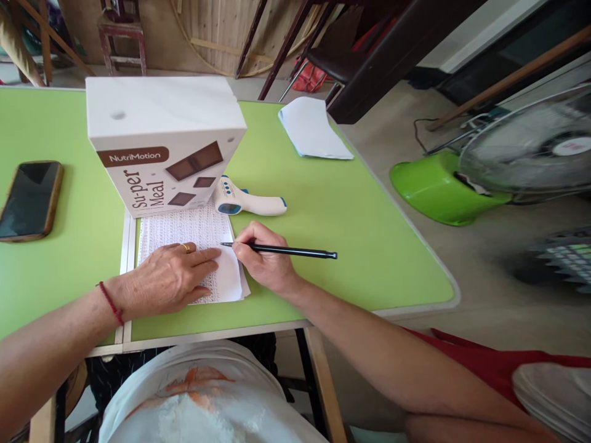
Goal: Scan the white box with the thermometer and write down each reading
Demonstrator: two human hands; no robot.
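My left hand (173, 277) lies flat with its fingers stretched out on a sheet of paper (184, 229) covered in rows of small handwriting. The right part of that sheet is blank, and more sheets lie under it. In my right hand (266, 255) is a slim black pen (295, 251), gripped near its tip, which points left at the paper beside my left fingertips. Whether the tip touches the paper I cannot tell. Just beyond the sheet stands a white box (166, 147) printed "NutriMotion Su-per Meal". A white and blue infrared thermometer (249, 202) lies against its right side.
A phone (31, 200) lies on the green table (369, 246) at the left. Folded white paper (316, 129) rests near the far right corner. On the floor to the right are a green stool (443, 187) and a fan (540, 141). A dark post stands behind the table.
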